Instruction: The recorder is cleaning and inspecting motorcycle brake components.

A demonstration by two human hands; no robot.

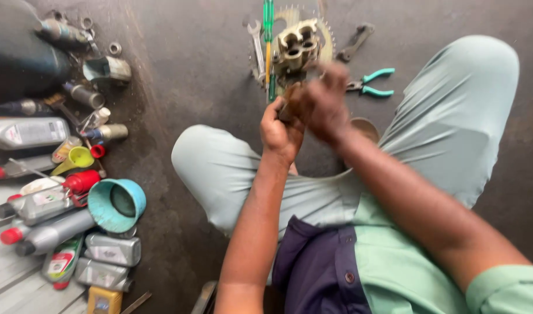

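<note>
While hands [304, 113] clasp, teal funnel [116, 204] empty

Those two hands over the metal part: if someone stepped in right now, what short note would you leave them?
Left hand: closed around something small; blurred, so I cannot tell what.
Right hand: also closed, pressed against the left, just in front of the tan metal part with round bores.
That part sits on the floor over a toothed sprocket, with a green screwdriver, a spanner and green-handled pliers beside it.
Done or left: not readable from this view.
</note>
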